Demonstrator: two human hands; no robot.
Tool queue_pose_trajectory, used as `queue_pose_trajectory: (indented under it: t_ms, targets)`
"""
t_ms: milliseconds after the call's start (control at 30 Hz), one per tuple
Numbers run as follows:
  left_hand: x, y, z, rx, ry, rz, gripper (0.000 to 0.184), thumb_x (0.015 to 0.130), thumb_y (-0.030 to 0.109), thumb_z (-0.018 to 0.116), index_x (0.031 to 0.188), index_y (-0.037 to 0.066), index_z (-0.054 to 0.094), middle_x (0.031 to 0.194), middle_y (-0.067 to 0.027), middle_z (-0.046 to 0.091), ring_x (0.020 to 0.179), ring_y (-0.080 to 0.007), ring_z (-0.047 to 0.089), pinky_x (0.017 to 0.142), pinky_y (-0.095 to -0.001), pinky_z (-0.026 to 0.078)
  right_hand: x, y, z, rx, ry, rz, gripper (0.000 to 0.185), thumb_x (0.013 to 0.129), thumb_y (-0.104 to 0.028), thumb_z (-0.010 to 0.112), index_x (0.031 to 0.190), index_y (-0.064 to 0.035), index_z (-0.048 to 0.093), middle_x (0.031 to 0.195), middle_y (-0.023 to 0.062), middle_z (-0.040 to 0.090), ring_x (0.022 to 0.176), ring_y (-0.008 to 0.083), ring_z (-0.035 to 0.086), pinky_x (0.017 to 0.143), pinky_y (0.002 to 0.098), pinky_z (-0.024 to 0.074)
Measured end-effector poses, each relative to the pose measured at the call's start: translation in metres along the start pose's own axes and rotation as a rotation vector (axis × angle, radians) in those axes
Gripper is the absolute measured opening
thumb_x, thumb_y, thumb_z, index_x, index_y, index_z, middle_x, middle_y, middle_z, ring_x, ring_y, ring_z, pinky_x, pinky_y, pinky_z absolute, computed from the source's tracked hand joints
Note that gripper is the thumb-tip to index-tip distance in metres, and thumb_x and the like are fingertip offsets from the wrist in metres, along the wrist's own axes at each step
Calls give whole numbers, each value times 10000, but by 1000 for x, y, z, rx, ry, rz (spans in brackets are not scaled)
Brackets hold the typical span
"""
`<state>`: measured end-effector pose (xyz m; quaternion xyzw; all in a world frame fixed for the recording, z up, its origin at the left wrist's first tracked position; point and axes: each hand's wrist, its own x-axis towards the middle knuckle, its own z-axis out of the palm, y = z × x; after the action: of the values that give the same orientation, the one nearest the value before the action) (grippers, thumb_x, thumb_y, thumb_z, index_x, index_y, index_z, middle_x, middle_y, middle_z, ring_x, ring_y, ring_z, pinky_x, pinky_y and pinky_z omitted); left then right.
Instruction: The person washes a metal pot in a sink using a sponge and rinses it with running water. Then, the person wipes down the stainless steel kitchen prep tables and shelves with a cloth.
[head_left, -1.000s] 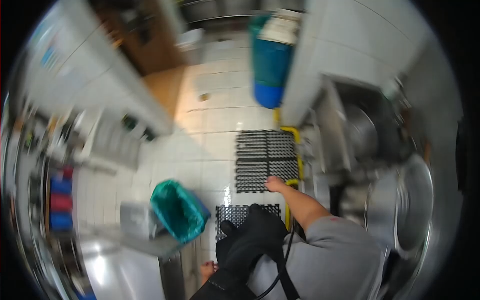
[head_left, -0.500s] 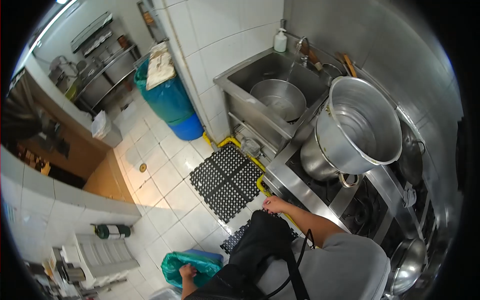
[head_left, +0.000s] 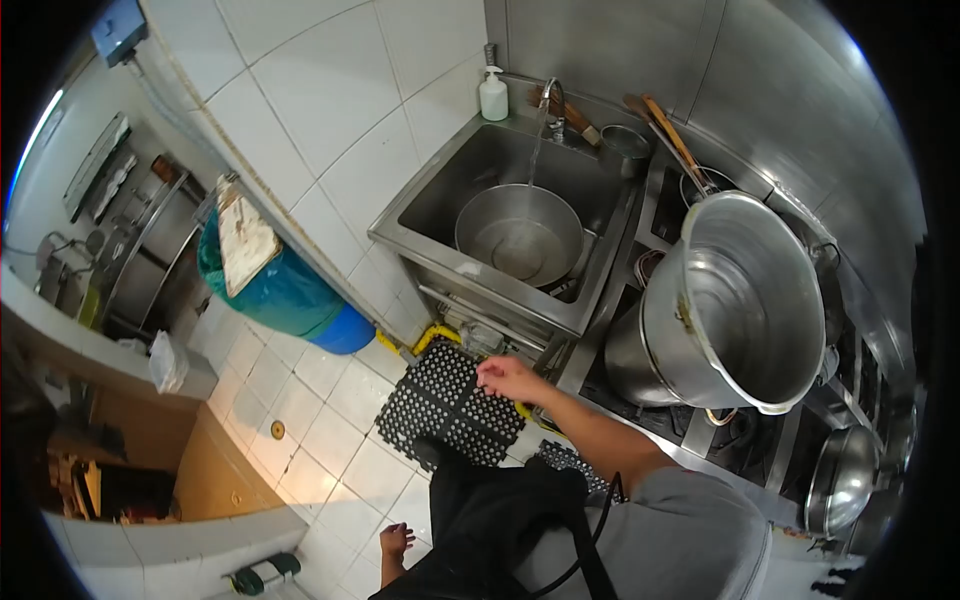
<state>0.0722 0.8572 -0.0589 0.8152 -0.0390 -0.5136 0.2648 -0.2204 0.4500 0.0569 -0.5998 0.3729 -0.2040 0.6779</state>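
My right hand point(head_left: 508, 379) hangs in the air above the black perforated floor mat point(head_left: 450, 400), in front of the sink. Its fingers are loosely bent and hold nothing visible. Low over the white floor tiles is my left hand point(head_left: 397, 541), also relaxed and without any visible object. Inside the metal sink point(head_left: 420, 220) stands a round metal pot point(head_left: 520, 235), with water running into it from the faucet point(head_left: 553, 100). Neither hand touches the sink or pot.
On the stove to the right, a large aluminum pot point(head_left: 755, 300) rests tilted over another metal pot point(head_left: 632, 360). A white pump bottle point(head_left: 493, 95) stands at the sink's back corner. A blue bin point(head_left: 340, 328) with a green liner is at the left wall.
I have moved closer to the sink, and the view has turned. My right hand is raised and further forward. My left hand has moved away from the green-lined bin, which is out of view.
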Motion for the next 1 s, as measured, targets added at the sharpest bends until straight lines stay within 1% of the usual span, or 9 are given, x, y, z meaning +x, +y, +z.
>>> queue_pose_trajectory:
  t_ms: [67,233,333,633,733,800,833,867,1000]
  targets:
    - [50,-1,-22,140,-40,37,310,921,220,588,1097,-34,568,871,-154,694,715,-287,687,560,-382,535,42,-8,-26,33,142,-115,212,934,-120,587,1121,-20,599,933,49,687,732,111,644,622,244,507]
    - [155,61,-73,1467,-204,692,333,930,265,571,1073,-35,571,802,-158,681,710,-327,686,551,-416,539,85,-111,-112,41,588,-104,200,944,-146,596,1108,-33,610,935,71,697,732,121,642,636,261,524]
    - [199,146,-92,53,-147,-129,253,939,274,559,972,27,598,715,-146,665,620,-293,674,451,-405,510,92,-152,-161,16,753,-210,150,947,-154,593,1055,-53,614,913,59,686,731,113,636,621,253,513]
    - [264,391,-62,-6,-62,347,296,914,230,551,1086,-10,557,911,-162,686,674,-240,667,524,-370,522,142,-165,-329,839,1103,-187,412,908,-214,593,1260,-26,490,1025,143,638,798,241,632,715,388,537]
    - [261,412,-37,20,-73,322,283,924,207,556,1102,-13,564,875,-162,685,655,-242,674,470,-335,516,166,-158,-395,935,1211,-107,777,920,-305,592,1494,-5,161,1016,167,592,812,271,617,735,443,533]
    - [259,415,-23,13,-113,215,276,929,215,567,1094,-6,566,857,-161,685,635,-237,672,464,-342,519,179,-160,-433,836,1363,-51,503,913,-324,600,1255,10,444,879,136,619,669,245,608,591,401,530]
    - [274,396,-29,403,-188,615,269,926,197,559,1090,-16,572,855,-164,686,632,-240,674,467,-355,527,184,-159,-455,774,1431,-25,390,902,-323,610,1104,7,562,790,121,629,573,240,598,499,382,520]
    - [277,389,-26,412,-183,608,269,926,197,559,1090,-16,572,855,-164,686,632,-240,674,467,-355,527,189,-154,-477,665,1490,6,325,889,-299,616,996,7,590,729,118,627,534,236,590,461,371,500]
    - [263,381,-11,20,-96,19,266,906,190,555,1020,-49,582,865,-178,691,675,-291,683,502,-382,542,194,-188,-528,106,1654,131,186,803,-150,571,804,15,655,639,137,639,473,232,609,449,367,490]
